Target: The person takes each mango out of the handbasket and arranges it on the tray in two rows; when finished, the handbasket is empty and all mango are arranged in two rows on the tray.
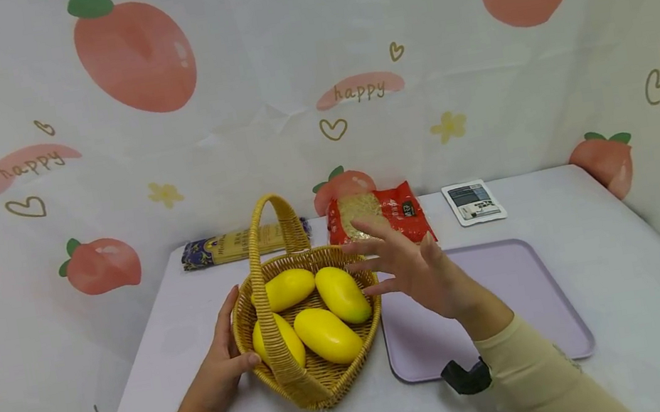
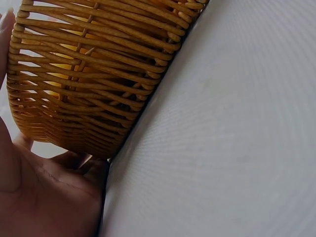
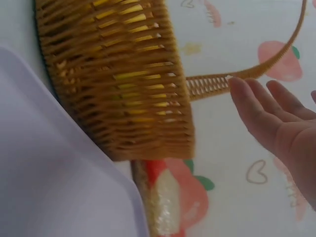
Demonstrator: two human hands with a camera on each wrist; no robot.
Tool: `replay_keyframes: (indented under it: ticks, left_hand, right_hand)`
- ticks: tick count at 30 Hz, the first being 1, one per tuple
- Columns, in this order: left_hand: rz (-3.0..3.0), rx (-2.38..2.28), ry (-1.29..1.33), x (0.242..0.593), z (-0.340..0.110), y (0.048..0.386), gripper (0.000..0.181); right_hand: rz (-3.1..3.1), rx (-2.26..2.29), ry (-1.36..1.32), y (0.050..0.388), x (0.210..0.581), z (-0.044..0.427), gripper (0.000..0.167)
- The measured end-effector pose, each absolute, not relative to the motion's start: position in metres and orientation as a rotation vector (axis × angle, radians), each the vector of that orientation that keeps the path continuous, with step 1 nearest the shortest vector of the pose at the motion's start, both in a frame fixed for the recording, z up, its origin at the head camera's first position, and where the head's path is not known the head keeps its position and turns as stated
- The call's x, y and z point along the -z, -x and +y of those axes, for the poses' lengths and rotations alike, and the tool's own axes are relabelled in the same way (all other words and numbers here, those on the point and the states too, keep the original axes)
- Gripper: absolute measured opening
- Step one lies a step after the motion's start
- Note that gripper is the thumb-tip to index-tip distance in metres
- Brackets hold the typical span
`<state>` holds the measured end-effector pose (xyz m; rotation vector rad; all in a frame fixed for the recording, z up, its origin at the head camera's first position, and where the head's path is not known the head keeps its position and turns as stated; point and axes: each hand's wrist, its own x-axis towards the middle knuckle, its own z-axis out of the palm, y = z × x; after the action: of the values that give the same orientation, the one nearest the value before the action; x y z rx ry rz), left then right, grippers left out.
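A woven wicker basket [image 1: 327,395] with a tall arched handle [image 1: 268,316] stands on the table and holds several yellow mangoes [image 1: 328,336]. My left hand [image 1: 224,356] grips the basket's left side, its thumb at the rim and its fingers along the outer wall. The left wrist view shows that palm [image 2: 54,192] close against the weave, with the fingertips partly hidden. Above the basket's right rim hovers my right hand [image 1: 408,269], fingers spread and holding nothing. In the right wrist view, the right hand [image 3: 281,123] appears near the handle.
To the right of the basket lies a light purple tray [image 1: 512,292], partly under the right forearm. Along the back are a long noodle-like packet [image 1: 233,246], a red bag [image 1: 412,218] with a clear window and a small white packet [image 1: 474,202]. A printed curtain [image 1: 262,101] hangs behind.
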<state>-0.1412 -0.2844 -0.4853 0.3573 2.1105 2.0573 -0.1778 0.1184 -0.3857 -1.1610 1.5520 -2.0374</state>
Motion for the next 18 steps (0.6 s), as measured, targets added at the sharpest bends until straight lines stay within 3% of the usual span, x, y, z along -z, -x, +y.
replay_keyframes:
  ticks: [9, 18]
  left_hand:
    - [2.105, -2.062, -0.370, 0.486, -0.284, 0.141, 0.120]
    - [2.092, -2.065, -0.384, 0.487, -0.285, 0.142, 0.119]
  right_hand:
    - [1.418, 2.038, 1.004, 0.176, 0.399, 0.093, 0.102]
    - [1.630, 1.843, 0.858, 0.177, 0.404, 0.068, 0.090]
